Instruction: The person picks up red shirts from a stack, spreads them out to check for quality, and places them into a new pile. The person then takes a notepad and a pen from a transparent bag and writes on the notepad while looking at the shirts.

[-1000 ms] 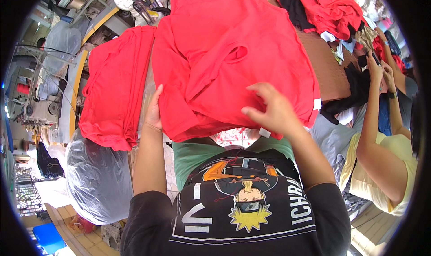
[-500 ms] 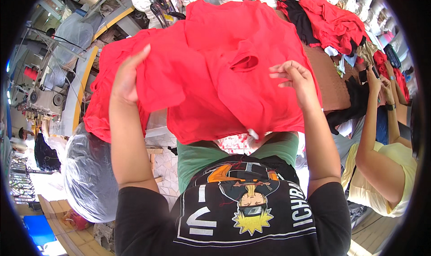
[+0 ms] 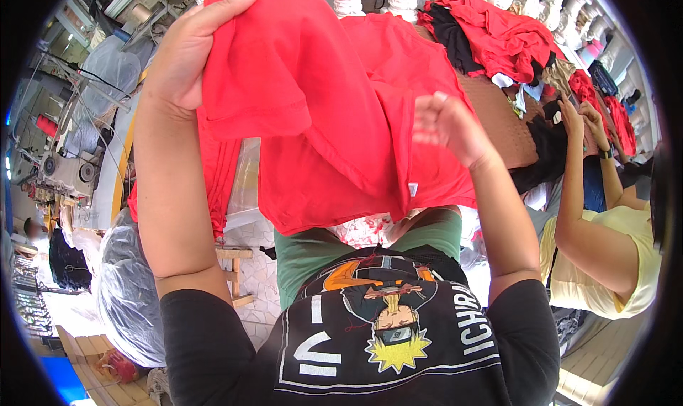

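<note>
A red shirt (image 3: 334, 143) lies across my lap and the table edge, its near hem hanging above my green-clad thighs. My left hand (image 3: 186, 54) holds up its hemmed sleeve at the upper left; cloth hides most of the fingers, and one fingertip shows along the top. Over the shirt's right side hovers my right hand (image 3: 455, 132), its fingers partly bent and smeared by motion. Whether anything is between them I cannot make out. A small white tag (image 3: 413, 189) sits by the lower seam.
More red cloth (image 3: 220, 171) hangs left of my lap. At the upper right, red and black garments (image 3: 491, 32) lie on a brown padded surface (image 3: 491, 111). A person in yellow (image 3: 605, 264) works at right. Sewing machinery (image 3: 67, 171) and a plastic-wrapped bundle (image 3: 131, 285) stand left.
My left hand has moved up and left, lifting the sleeve. The shirt's left part has risen and folded over, and the neck opening no longer shows. My right hand has shifted slightly left.
</note>
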`<state>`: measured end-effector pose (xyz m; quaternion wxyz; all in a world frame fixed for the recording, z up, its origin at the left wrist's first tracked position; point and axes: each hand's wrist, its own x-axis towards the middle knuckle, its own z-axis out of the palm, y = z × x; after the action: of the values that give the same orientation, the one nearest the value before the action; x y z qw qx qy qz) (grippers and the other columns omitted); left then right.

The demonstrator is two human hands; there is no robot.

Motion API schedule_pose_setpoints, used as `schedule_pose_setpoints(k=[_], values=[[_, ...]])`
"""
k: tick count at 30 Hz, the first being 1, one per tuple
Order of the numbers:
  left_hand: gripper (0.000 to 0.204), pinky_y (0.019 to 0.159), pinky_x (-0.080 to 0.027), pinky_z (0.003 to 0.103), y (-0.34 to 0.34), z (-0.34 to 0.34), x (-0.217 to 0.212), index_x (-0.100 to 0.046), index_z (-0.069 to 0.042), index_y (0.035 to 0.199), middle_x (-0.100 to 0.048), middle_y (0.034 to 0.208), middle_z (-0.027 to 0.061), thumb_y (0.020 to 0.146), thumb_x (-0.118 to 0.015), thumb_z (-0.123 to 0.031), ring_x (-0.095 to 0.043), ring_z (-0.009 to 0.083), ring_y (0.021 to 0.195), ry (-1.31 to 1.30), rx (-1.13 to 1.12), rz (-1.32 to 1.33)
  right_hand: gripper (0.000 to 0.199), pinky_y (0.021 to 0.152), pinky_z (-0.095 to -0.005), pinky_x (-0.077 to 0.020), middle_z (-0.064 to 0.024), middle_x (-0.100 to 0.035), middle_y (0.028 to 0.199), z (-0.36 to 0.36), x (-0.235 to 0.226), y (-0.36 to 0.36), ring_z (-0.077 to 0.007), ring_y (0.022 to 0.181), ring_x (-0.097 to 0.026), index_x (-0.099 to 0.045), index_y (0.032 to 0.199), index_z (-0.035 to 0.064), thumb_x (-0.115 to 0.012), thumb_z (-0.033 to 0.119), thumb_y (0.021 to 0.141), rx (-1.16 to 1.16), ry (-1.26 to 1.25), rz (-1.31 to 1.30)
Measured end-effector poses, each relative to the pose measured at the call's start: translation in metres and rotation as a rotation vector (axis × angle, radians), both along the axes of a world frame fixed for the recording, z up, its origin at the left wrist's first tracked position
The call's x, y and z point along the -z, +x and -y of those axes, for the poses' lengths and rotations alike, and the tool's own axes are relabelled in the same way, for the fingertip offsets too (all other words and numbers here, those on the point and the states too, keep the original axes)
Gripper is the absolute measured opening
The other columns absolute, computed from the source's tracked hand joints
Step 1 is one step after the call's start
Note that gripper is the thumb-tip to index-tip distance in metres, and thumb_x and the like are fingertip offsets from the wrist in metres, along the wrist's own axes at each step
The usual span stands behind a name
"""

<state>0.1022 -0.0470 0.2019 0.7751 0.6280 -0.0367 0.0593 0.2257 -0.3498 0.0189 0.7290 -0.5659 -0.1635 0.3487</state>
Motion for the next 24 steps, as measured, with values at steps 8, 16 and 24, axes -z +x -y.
schedule_pose_setpoints(k=[8, 16, 24], values=[[0.029, 0.079, -0.052, 0.031, 0.002, 0.040, -0.043, -0.059, -0.005, 0.112, -0.065, 0.102, 0.0063, 0.089, -0.061, -0.023, -0.064, 0.0181, 0.086, 0.064, -0.151, 0.294, 0.031, 0.065, -0.0246, -0.0413, 0.0028, -0.064, 0.097, -0.003, -0.047, 0.014, -0.0047, 0.076, -0.054, -0.062, 0.106, 0.0078, -0.064, 0.031, 0.086, 0.134, -0.333, 0.318], [0.043, 0.102, -0.040, 0.042, -0.049, -0.074, -0.105, -0.050, -0.001, 0.125, -0.054, 0.127, 0.0138, 0.090, -0.053, -0.025, -0.053, 0.0274, 0.116, 0.181, -0.207, 0.346, 0.022, 0.080, -0.0291, -0.0506, -0.0037, -0.067, 0.094, 0.054, -0.103, 0.040, -0.0136, 0.084, -0.064, -0.064, 0.102, 0.0048, -0.058, 0.021, 0.089, -0.124, -0.262, 0.601], [0.044, 0.103, -0.039, 0.041, -0.088, -0.061, -0.098, -0.051, -0.002, 0.125, -0.055, 0.126, 0.0126, 0.089, -0.056, -0.028, -0.053, 0.0270, 0.115, 0.508, -0.370, 0.358, 0.021, 0.077, -0.0285, -0.0505, -0.0034, -0.067, 0.093, 0.212, -0.156, 0.060, -0.0131, 0.081, -0.064, -0.064, 0.102, 0.0047, -0.059, 0.020, 0.088, 0.492, -0.499, 0.799]])
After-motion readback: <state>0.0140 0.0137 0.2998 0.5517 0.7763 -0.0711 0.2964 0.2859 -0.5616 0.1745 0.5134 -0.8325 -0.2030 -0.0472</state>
